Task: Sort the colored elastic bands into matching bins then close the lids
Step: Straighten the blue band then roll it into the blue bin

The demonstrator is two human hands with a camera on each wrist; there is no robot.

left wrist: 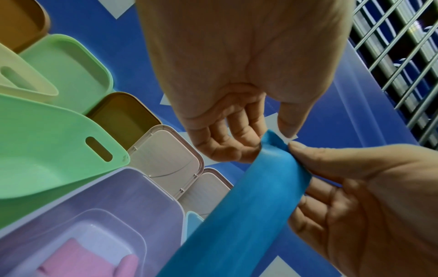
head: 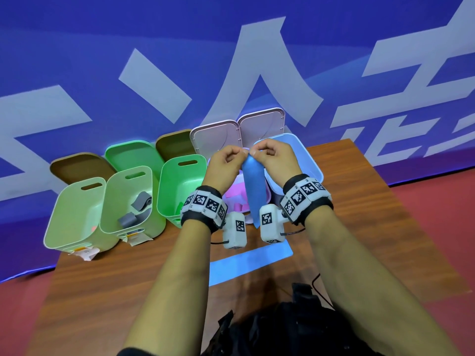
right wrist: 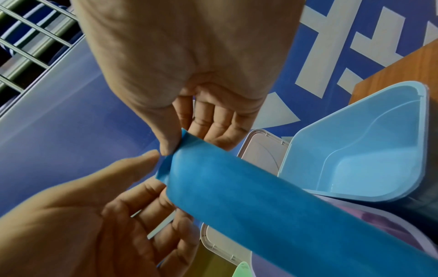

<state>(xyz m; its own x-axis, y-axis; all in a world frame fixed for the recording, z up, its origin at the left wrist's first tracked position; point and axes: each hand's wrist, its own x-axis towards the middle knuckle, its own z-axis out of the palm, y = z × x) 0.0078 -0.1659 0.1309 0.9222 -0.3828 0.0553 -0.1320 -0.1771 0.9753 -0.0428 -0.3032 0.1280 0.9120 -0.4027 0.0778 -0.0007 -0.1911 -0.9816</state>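
Note:
A wide blue elastic band (head: 254, 187) hangs upright between my hands, above the lilac bin (head: 268, 199). My left hand (head: 239, 153) pinches its top left corner and my right hand (head: 256, 151) pinches the top right corner. The left wrist view shows the left hand (left wrist: 272, 139) with thumb and fingers on the blue band (left wrist: 249, 206). In the right wrist view the right hand (right wrist: 176, 145) nips the blue band (right wrist: 260, 196) next to the open light blue bin (right wrist: 355, 150). That light blue bin (head: 312, 163) stands just right of my hands. Pink bands (head: 234, 201) lie in the lilac bin.
Left of the lilac bin stand a green bin (head: 180, 186) and two pale green bins (head: 74, 214), one (head: 128, 199) holding grey bands. All lids (head: 216, 136) stand open against the blue wall. A blue tape mark (head: 249, 263) lies on the wooden table (head: 128, 278).

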